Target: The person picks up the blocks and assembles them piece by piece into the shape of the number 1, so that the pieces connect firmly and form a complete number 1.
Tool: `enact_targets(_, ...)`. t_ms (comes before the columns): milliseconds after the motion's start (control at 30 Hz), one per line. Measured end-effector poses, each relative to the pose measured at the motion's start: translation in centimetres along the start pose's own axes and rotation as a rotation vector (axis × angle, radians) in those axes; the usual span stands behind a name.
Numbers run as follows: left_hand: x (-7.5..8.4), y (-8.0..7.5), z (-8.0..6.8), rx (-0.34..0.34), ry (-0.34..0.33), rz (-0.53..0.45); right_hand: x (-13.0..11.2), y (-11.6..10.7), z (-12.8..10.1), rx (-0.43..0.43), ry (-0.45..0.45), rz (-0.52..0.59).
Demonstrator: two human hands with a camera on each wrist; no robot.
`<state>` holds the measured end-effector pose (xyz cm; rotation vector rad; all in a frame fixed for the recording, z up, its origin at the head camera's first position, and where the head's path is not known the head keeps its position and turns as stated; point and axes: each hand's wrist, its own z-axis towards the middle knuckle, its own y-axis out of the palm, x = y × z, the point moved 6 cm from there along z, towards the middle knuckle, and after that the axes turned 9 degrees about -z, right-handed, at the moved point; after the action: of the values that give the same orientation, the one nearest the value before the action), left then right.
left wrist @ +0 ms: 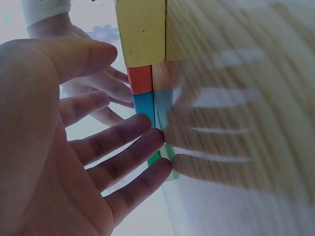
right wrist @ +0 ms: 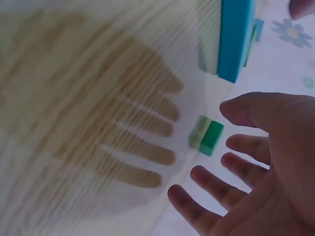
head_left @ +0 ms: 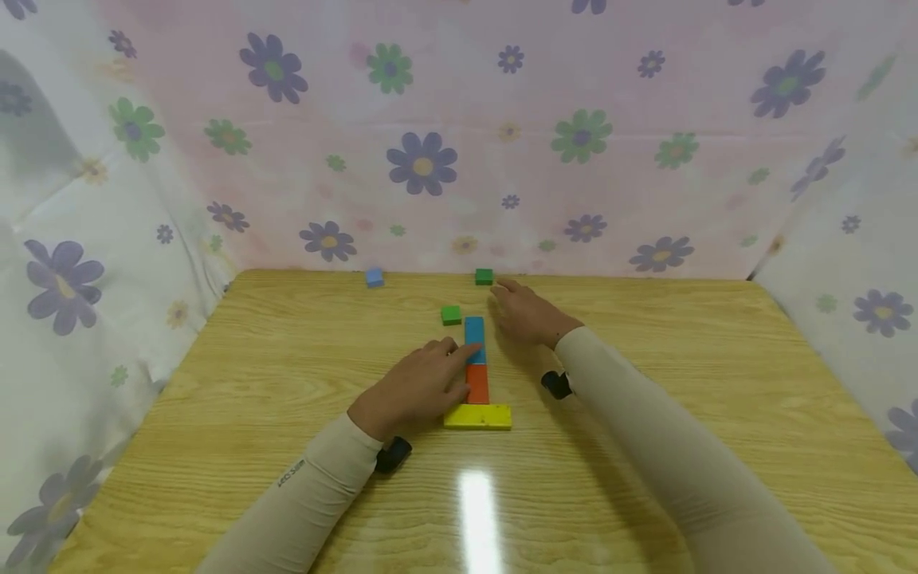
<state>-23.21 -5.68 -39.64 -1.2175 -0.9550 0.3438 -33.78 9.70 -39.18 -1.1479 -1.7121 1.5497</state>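
Presently the blue block (head_left: pixel 474 337) in the row is steadied by flat left-hand fingers (head_left: pixel 453 356), while the rt hand (head_left: pixel 526 312), spread & empty, is stretched twd the far green cube (head_left: pixel 484 277), which prob. needs pinching next.

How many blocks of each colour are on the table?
Green: 2, one by the far edge and one nearer
Blue: 2, a small one at the far edge and a long one in the row
Orange-red: 1
Yellow: 1
Total: 6

Bright, even light; glare streak on the table (head_left: pixel 645 478); wrist views blurred.
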Motion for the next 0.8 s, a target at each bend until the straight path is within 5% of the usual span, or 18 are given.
enact_targets(800,0.2,-0.6,-0.2,0.017,-0.014,-0.008,-0.1,-0.3,2.3,0.037,-0.059,-0.109)
